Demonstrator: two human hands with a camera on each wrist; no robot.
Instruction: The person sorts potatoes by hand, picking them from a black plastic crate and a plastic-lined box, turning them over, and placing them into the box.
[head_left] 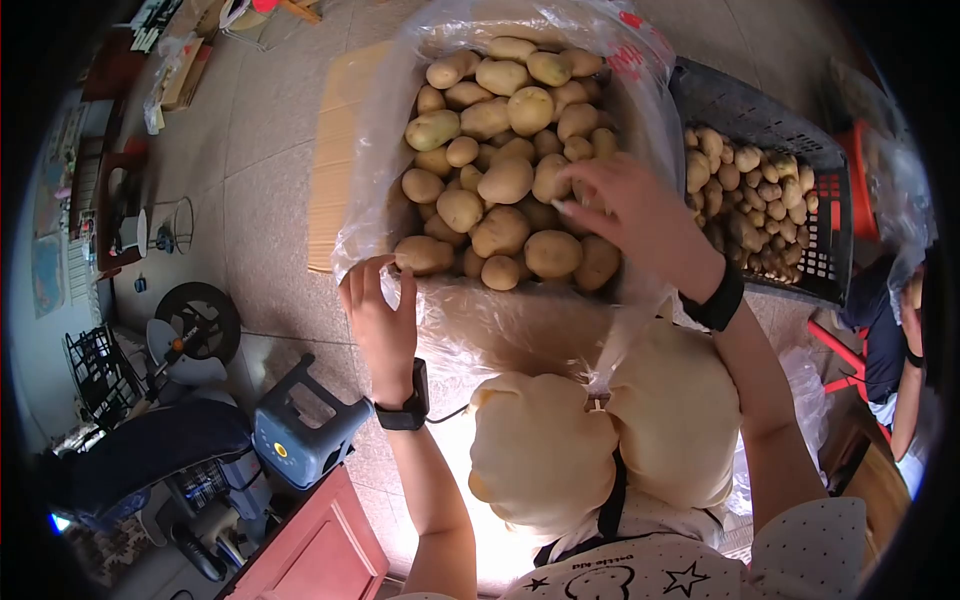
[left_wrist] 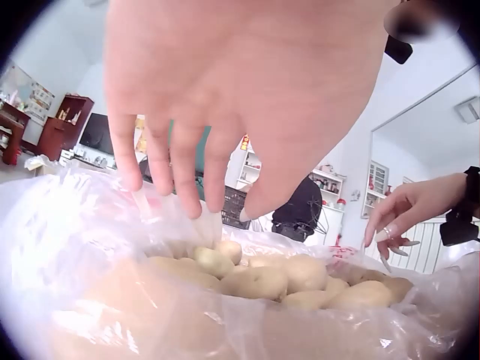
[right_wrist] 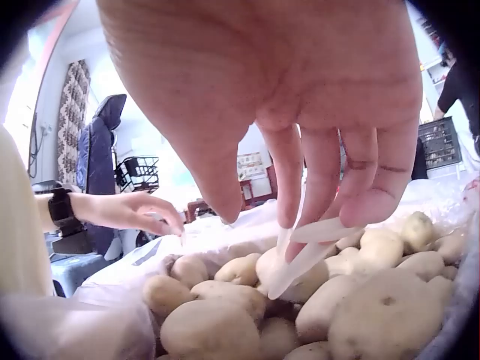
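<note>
Potatoes (head_left: 500, 232) fill a box lined with a clear plastic bag (head_left: 372, 165) in front of the person. Over the right side of the pile hovers the right hand (head_left: 645, 225), its long-nailed fingers bent loosely downward; in the right wrist view the fingertips overlap a pale potato (right_wrist: 289, 274). At the box's near left corner is the left hand (head_left: 380, 325), fingers spread and relaxed beside the plastic edge and close to an end potato (head_left: 424, 255). Nothing shows in the left palm in the left wrist view.
A black plastic crate (head_left: 745, 100) of smaller potatoes stands right of the box. Cardboard (head_left: 335, 160) sticks out on the left. A blue-grey stool (head_left: 305, 425) and a parked scooter (head_left: 150, 450) are at lower left. Another person's arm (head_left: 908, 400) shows at far right.
</note>
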